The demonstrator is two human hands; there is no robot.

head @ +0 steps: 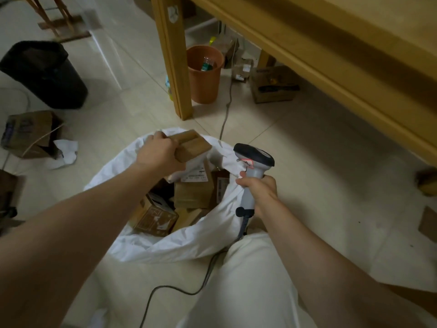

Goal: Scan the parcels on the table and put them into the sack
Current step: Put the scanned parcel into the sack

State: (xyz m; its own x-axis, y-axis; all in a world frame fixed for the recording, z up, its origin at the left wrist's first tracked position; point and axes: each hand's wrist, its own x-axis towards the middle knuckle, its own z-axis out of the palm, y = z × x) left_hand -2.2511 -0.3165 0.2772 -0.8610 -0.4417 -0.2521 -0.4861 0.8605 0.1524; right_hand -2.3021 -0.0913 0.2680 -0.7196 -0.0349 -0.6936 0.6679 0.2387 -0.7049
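We can read no text anywhere. A white label (194, 177) on a parcel (192, 190) in the sack (165, 247) carries print too blurred to make out. The red-and-white sticker (247, 164) on the scanner (254, 159) is unreadable, and so are the markings on the far box (272, 87) under the table (331, 43).

The parcel (192, 145) is matt brown cardboard. The sack (165, 245) looks like thin white plastic or woven cloth, wrinkled. The scanner (254, 159) is smooth grey plastic with a dark head. The floor (307, 162) is glossy pale tile, and the table (331, 43) is smooth light wood.
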